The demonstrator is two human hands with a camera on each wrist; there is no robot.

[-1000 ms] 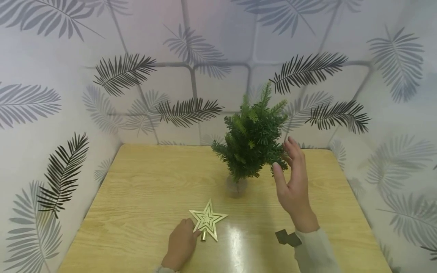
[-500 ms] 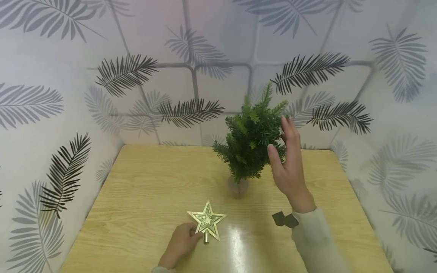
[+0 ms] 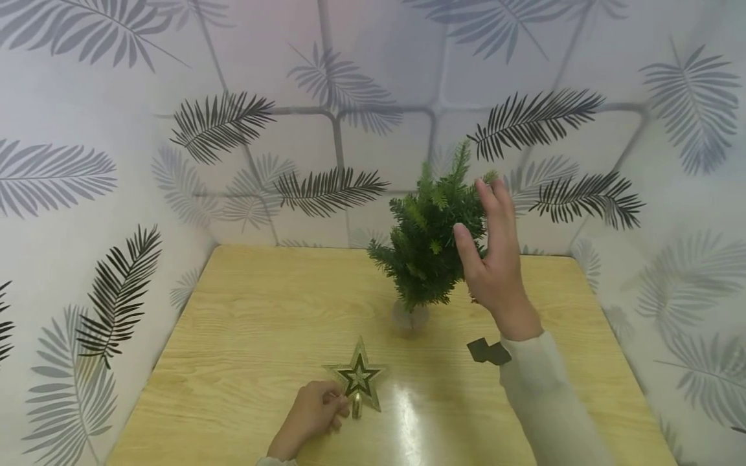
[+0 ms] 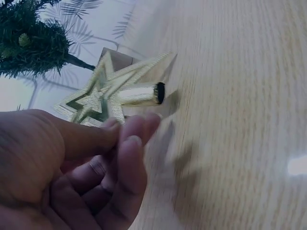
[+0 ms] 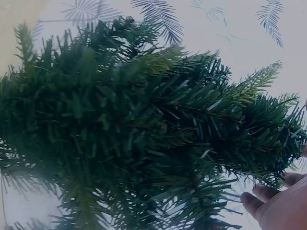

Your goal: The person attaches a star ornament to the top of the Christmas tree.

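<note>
A gold star tree topper [image 3: 359, 377] with a short hollow tube [image 4: 141, 94] at its bottom is in my left hand [image 3: 315, 411]. Thumb and fingers pinch one of its lower points, beside the tube, and the star tilts up off the table. A small green artificial Christmas tree [image 3: 428, 239] stands farther back on a round base [image 3: 410, 317]. My right hand [image 3: 495, 272] is raised at the tree's right side, thumb and fingers spread, and overlaps its branches. In the right wrist view the fingertips [image 5: 252, 201] are right at the upper branches.
The light wood table [image 3: 256, 310] reaches back to a wall [image 3: 379, 58] patterned with leaves. More patterned wall rises on the left and right. A dark angular piece [image 3: 488, 351] sits at my right wrist.
My right hand has moved up along the tree's right side, towards its upper branches. The star has been lifted and tipped up in my left hand.
</note>
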